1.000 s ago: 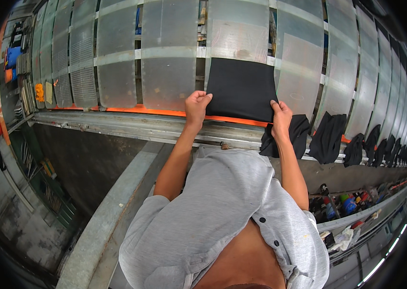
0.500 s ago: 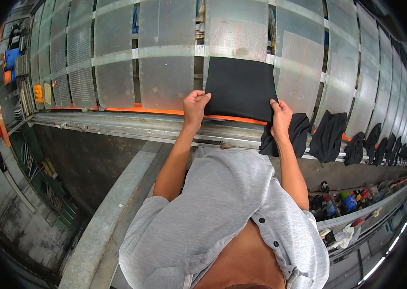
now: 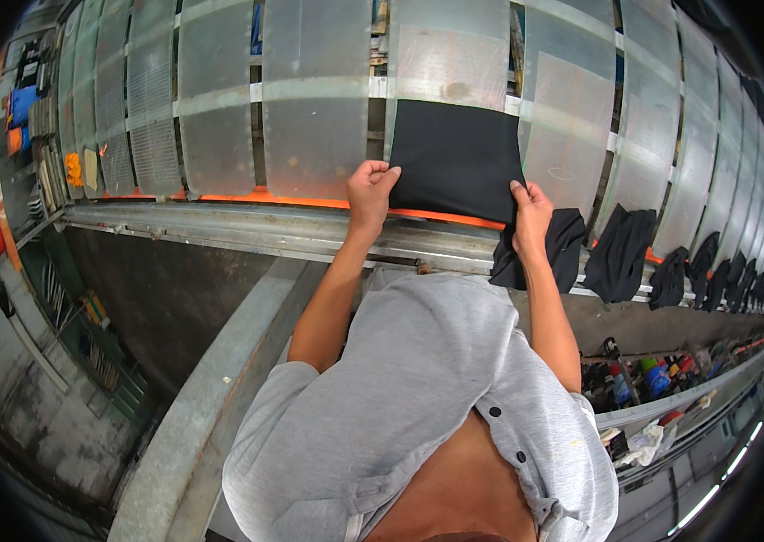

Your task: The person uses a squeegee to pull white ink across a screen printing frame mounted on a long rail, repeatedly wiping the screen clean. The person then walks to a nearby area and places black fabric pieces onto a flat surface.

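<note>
A smooth black cloth piece [image 3: 457, 158] lies flat over the near end of a translucent panel [image 3: 450, 68]. Its far edge is straight, and the near edge reaches the orange strip [image 3: 454, 218] along the rail. At the cloth's left side, my left hand [image 3: 369, 194] is closed, thumb and fingers pinching the edge. My right hand [image 3: 532, 215] grips the opposite side near the front corner, thumb on top, with its other fingers partly hidden. Just right of that hand, another black cloth [image 3: 565, 248] hangs loosely over the panel's front end.
More translucent panels [image 3: 314, 135] stand in a long row on both sides. Several crumpled black cloths [image 3: 619, 253] drape over the panel ends to the right. A metal rail [image 3: 246, 226] runs along the front, and a grey beam [image 3: 210, 388] slants at lower left.
</note>
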Tool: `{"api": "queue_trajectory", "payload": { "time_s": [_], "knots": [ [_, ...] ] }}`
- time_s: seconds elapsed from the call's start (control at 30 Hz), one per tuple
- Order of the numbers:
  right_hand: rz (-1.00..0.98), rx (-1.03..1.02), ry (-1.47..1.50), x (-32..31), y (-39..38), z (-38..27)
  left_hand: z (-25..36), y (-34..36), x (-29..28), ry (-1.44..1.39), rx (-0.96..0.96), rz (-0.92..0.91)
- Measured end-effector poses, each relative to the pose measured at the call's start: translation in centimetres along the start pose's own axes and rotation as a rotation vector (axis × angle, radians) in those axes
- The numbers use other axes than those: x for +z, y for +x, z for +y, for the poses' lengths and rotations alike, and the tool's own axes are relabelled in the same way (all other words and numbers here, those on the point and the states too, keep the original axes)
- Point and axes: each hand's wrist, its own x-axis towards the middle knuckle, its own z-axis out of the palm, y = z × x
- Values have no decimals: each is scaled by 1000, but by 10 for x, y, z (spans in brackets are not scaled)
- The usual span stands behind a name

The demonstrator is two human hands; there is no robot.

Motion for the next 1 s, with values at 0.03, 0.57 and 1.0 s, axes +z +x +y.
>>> {"api": "queue_trajectory", "payload": {
  "time_s": [0.03,0.57,1.0],
  "knots": [
    [-1,0,5,1,-1,-2,2,0,1,20,12,13],
    [-35,-24,-25,-1,3,2,-5,8,14,187,36,225],
    [1,-38,-96,3,1,-3,27,3,38,1058,935,98]
  ]
}}
